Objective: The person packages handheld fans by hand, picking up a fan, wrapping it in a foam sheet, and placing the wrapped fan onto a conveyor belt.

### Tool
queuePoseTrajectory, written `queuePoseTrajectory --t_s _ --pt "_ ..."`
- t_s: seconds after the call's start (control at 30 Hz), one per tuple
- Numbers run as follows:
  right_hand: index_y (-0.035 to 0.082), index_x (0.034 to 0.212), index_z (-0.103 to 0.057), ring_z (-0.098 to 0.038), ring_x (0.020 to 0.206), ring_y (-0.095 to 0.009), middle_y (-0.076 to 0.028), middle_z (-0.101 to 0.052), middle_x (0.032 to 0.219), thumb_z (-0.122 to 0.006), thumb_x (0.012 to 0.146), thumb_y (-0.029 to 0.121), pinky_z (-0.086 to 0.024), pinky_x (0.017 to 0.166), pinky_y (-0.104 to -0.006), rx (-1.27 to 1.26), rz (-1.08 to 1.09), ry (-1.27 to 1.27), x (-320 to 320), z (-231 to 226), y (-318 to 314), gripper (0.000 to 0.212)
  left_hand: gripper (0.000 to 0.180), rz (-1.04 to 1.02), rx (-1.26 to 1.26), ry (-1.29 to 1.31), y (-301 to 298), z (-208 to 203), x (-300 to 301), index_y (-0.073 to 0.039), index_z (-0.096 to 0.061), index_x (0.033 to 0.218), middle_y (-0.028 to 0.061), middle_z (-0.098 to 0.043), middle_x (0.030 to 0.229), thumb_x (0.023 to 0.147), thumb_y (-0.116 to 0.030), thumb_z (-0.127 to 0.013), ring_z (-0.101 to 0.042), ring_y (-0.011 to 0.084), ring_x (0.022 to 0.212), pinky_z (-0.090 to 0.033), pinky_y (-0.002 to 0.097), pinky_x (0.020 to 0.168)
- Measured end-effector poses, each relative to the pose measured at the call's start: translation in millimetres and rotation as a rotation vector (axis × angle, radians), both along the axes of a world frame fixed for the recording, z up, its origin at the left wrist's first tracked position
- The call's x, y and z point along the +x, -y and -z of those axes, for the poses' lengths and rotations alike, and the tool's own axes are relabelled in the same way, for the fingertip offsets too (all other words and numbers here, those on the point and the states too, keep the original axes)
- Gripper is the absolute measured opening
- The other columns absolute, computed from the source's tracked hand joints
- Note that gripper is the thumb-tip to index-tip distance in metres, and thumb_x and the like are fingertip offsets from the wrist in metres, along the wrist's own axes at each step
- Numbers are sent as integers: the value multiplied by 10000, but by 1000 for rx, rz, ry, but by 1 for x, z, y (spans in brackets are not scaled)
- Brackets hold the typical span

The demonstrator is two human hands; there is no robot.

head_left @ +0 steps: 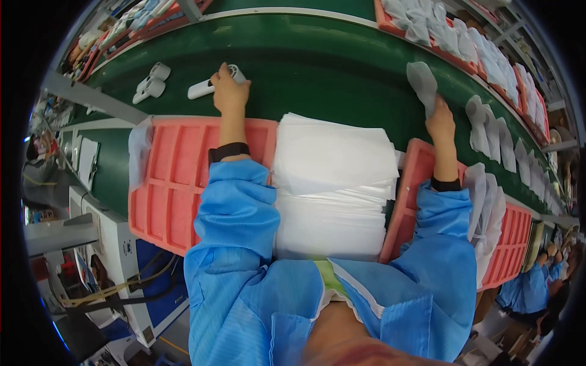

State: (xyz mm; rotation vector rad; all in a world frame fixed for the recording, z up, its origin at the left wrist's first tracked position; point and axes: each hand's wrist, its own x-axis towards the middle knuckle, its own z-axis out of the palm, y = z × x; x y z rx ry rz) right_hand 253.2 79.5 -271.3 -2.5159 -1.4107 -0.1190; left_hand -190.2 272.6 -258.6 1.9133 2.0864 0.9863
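Note:
On the green belt, my left hand [231, 91] is closed over a white handheld device [199, 90] with a straight handle and a round head, partly hidden by my fingers. To its left lie more white devices [151, 85] of the same kind. Out to the right, my right hand [441, 122] grips the lower end of a translucent white bag [421, 81] with a similar long shape inside it. Between my forearms sits a thick pile of flat white bags [334, 155], their edges fanned toward me.
A pink compartment tray [174, 183] sits under my left forearm, and another pink tray [415, 177] stands by my right. Bagged pieces [488, 128] lie in a row along the belt at right. Filled pink trays [421, 27] line the far side. A metal post [94, 97] slants at left.

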Motion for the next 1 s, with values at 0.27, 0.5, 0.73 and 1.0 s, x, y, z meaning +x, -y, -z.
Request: queuePoseTrajectory --t_s 0.27,0.5,0.73,1.0 --pt "48 1371 -436 -515 1174 -363 -190 -509 1302 -802 697 163 -475 924 -393 535 -654 -406 -133 -67 18 776 717 797 -146 541 80 -49 87 -28 -500 1294 134 -592 1133 672 -121 -845 -628 212 874 -519 289 729" --pt "19 1235 -508 -582 1019 -382 -198 -572 1127 -790 637 123 -494 845 -403 398 -574 -357 -124 -60 17 669 541 893 393 94 178 -56 146 -67 -528 1204 140 -571 1055 737 -147 -788 -633 271 731 -520 345 609" --pt "17 1178 -537 -593 937 -382 -192 -584 1049 -771 626 126 -497 819 -395 392 -506 -447 -114 -61 16 609 249 1017 -29 -157 198 -28 164 -79 -558 942 84 -576 858 809 -222 -714 -614 288 655 -478 369 553" --pt "31 1163 -571 -594 900 -229 -114 -606 1037 -770 636 137 -489 795 -337 422 -554 -581 -70 -88 29 574 173 1031 5 -27 188 -14 159 -68 -594 831 64 -578 738 829 -206 -697 -600 234 593 -440 327 508"
